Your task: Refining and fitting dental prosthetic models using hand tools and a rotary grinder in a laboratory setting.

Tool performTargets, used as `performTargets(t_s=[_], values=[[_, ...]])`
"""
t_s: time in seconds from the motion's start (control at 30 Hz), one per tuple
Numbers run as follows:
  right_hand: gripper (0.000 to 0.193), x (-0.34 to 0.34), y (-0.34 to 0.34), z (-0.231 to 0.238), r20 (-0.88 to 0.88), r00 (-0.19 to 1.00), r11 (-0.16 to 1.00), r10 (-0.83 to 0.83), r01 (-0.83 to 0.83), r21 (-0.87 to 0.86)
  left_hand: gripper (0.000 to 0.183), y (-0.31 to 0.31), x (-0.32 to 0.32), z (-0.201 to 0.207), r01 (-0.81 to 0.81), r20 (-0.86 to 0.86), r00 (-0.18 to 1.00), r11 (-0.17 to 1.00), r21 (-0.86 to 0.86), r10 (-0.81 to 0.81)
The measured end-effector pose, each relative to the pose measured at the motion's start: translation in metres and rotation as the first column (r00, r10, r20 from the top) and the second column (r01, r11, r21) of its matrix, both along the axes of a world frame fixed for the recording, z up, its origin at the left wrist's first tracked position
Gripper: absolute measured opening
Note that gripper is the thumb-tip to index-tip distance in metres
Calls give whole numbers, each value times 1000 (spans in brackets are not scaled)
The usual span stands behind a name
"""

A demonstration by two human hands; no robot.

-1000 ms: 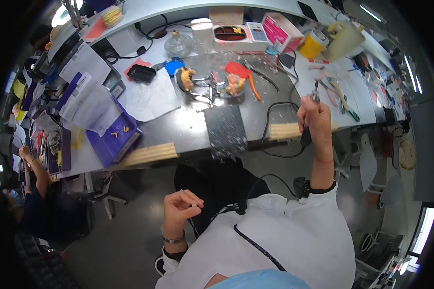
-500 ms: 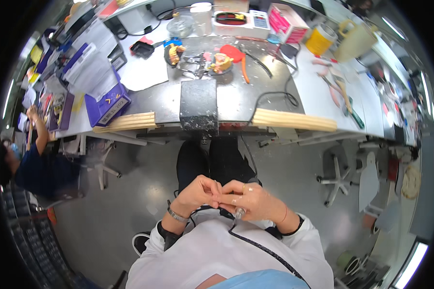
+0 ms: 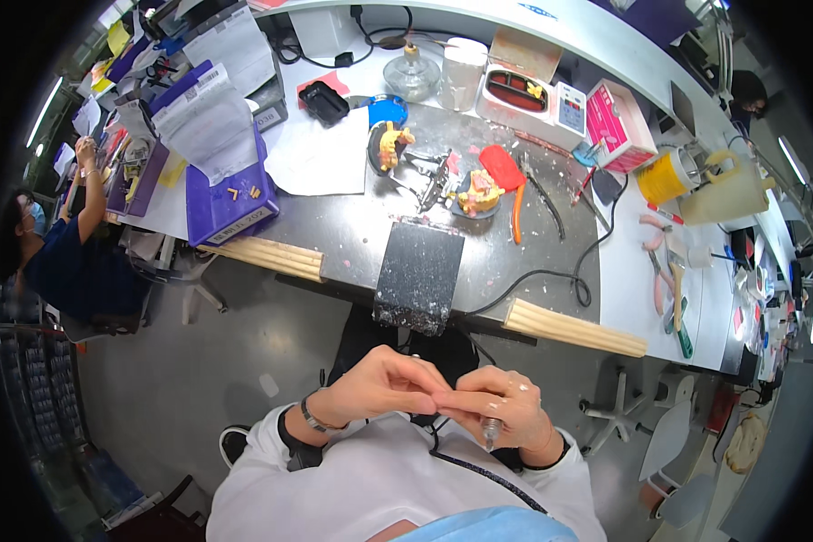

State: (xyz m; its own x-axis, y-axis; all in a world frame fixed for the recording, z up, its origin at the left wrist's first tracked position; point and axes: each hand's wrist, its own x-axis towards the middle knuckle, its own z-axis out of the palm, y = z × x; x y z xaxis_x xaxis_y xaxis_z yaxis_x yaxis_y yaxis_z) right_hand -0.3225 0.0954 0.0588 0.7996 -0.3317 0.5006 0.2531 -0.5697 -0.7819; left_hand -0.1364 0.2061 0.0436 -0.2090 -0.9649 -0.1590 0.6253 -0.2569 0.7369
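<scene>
- A small silvery metal handpiece pokes down out of the right hand, whose fingers are wrapped tight around it, close to the person's chest.
- The left hand meets the right, its fingertips pinched together at the tool's top.
- Well beyond the tool, a dark speckled rectangular pad overhangs the grey table.

A pink and white carton stands at the back right of the surface, just beside a white boxy device with a small bluish display panel. On the left, a purple tray carries a white label strip along its front edge, and a printed white paper sheet rises from it.
</scene>
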Motion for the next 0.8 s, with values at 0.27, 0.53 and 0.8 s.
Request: performTargets(t_s=[0.27,0.53,0.8], values=[[32,-24,14,-5,-45,886,886,-462,459,-63,19,-27,5,8,224,358,921,961,-160,-155],[11,-109,-13,-28,-14,562,552,-827,817,167,32,196,134,-261,-647,189,756,670,364,627],[12,-96,-87,-41,-20,650,604,-760,717,347,34,341,16,-323,-449,490,867,291,845,-85]])
